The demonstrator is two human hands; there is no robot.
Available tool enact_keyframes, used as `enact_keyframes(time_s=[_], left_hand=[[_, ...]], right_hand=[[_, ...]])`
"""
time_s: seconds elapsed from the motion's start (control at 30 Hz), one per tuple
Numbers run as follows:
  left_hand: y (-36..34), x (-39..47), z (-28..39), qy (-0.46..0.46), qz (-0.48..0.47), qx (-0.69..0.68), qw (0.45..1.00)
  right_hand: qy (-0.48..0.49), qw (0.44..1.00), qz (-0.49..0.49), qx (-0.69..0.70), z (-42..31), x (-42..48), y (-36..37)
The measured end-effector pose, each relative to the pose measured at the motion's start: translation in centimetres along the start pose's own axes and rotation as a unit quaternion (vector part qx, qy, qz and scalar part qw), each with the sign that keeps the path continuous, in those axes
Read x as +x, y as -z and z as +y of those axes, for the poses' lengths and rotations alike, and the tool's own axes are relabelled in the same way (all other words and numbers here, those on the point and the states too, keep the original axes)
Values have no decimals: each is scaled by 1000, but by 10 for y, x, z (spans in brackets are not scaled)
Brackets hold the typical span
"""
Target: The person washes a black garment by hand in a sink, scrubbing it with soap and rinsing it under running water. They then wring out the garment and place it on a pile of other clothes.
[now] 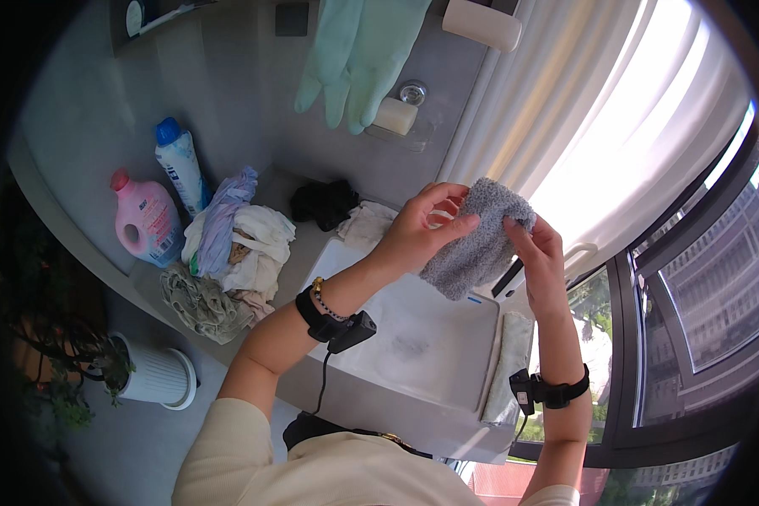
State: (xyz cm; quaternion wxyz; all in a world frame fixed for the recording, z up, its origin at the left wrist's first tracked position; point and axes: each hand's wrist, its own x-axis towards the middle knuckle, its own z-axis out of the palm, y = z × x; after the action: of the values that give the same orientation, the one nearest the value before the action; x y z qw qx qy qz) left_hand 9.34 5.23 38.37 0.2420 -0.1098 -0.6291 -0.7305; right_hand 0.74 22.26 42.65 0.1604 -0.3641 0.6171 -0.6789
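Note:
A grey, fuzzy textured cloth (471, 253) hangs raised above the far right part of the white sink basin (446, 364). My left hand (427, 218) pinches its left edge near the top, thumb in front. At its upper right corner, my right hand (537, 250) grips the cloth between thumb and fingers. Whitish suds or cloudy water seem to lie in the basin, with a darker patch near the middle. Behind my left hand, a pale crumpled cloth (364, 224) rests on the basin's back ledge.
Left of the basin are piled clothes (259, 243), a pink detergent bottle (148, 218) and a blue-capped bottle (180, 164). Green rubber gloves (360, 57) hang above a soap bar (395, 116). A black cloth (324, 203), folded towel (509, 364), white curtain (582, 139) and potted plant (155, 373) surround the basin.

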Motion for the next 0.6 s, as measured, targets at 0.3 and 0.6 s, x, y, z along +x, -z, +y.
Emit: enact_keyframes(time_s=[0.3, 0.6], left_hand=[[73, -79, 30, 124, 79, -226, 963], [105, -129, 24, 239, 14, -85, 967]], right_hand=[[-86, 944, -318, -11, -117, -2, -113], [25, 939, 48, 339, -223, 148, -198]])
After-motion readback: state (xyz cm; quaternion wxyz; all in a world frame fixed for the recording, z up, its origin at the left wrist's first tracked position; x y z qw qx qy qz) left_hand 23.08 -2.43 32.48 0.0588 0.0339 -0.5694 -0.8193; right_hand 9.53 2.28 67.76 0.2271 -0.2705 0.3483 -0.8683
